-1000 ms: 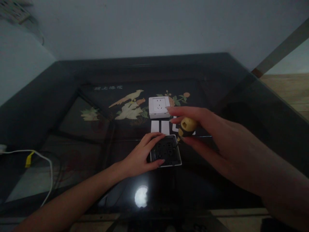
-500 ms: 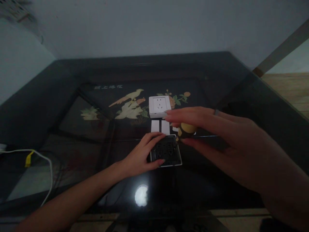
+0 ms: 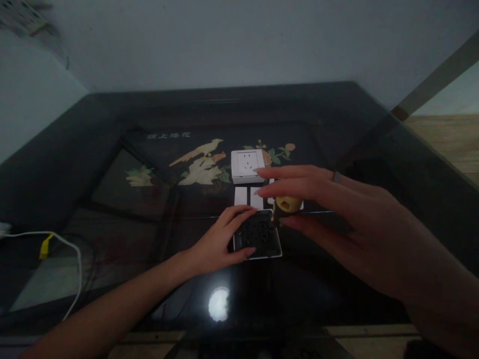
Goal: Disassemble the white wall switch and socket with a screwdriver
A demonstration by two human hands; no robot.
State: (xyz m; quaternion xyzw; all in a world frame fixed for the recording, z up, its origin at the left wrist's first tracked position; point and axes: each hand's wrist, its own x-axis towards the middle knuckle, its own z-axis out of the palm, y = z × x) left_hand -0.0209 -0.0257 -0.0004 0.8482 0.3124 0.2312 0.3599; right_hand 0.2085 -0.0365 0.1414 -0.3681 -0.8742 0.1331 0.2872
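Note:
My left hand (image 3: 220,242) is closed on a square panel (image 3: 267,244), with fingers on its far edge and the thumb on its near part. The panel's black back faces up inside a white rim. Over its far right corner, my right hand (image 3: 337,204) holds a short screwdriver (image 3: 291,203) with a yellow and black handle, thumb against the near side and fingers along the far side. I cannot make out the screwdriver's tip. Just beyond the panel lie two white rectangular plates (image 3: 241,196). Behind them sits a white wall socket (image 3: 247,165) on a box.
Everything lies on a glossy black table (image 3: 123,279) with a bird-and-flower picture. Another white piece (image 3: 271,189) is partly hidden behind the screwdriver. At the left, a white cable (image 3: 79,264) with a yellow tag (image 3: 45,246) runs across the table. A pale wall (image 3: 224,45) stands behind.
The screwdriver's handle has turned and tilted, so its hollowed end now shows. My right fingers have spread a little on it. My left hand and the panel stay put.

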